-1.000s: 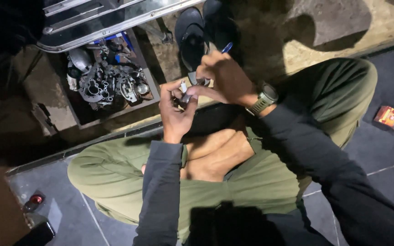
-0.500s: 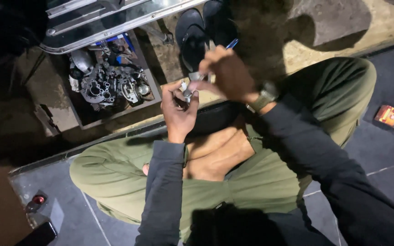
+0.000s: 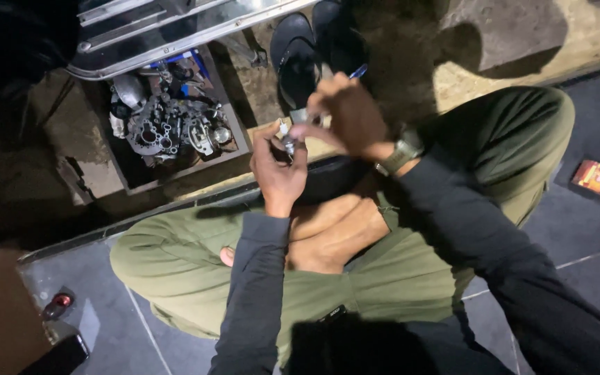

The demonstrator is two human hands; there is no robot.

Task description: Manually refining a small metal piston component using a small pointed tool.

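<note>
Your left hand point(image 3: 277, 167) pinched a small metal part point(image 3: 288, 142) above your crossed legs, its grip clamped on it. Your right hand point(image 3: 350, 114) met it from above, fingers closed on a thin tool point(image 3: 298, 116) with a blue end; whether the tool touched the part I could not tell. Compared with half a second before, your hands had barely shifted, though the right had dropped slightly closer to the left. Beyond the hands a tray point(image 3: 234, 132) of engine parts sat to the left, sandals point(image 3: 296, 55) straight ahead. A small box point(image 3: 599, 179) lay on the tiled floor point(image 3: 592, 229) well to the right, with room around it.
</note>
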